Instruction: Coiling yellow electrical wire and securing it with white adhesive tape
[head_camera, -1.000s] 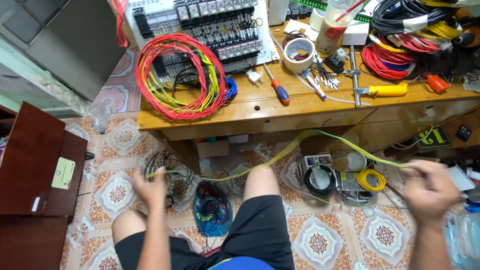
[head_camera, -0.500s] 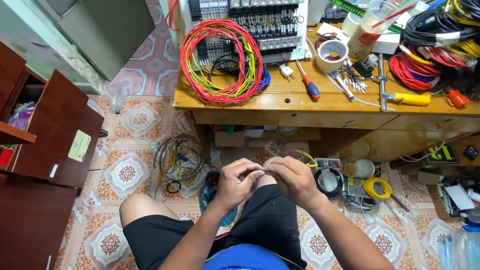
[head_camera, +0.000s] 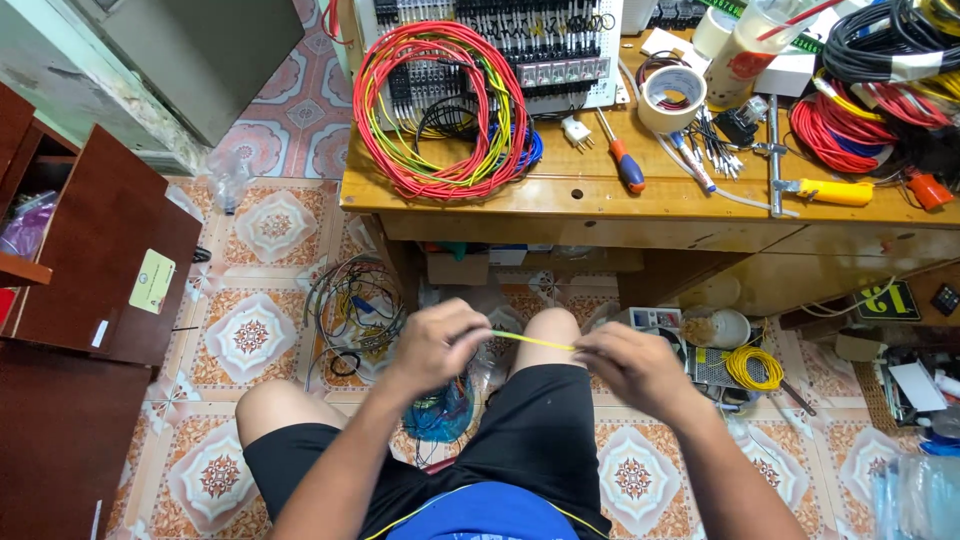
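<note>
- A thin yellow wire (head_camera: 532, 341) is stretched straight above the knees.
- The left hand (head_camera: 437, 343) pinches one end, the right hand (head_camera: 632, 366) pinches the other.
- Ahead is the wooden bench edge (head_camera: 600, 200); patterned floor tiles (head_camera: 250, 335) lie open on the left.

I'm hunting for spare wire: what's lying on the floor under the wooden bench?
Under the wooden bench: a tangled wire bundle and a yellow wire coil. The left hand and knees cover part of the floor.
</note>
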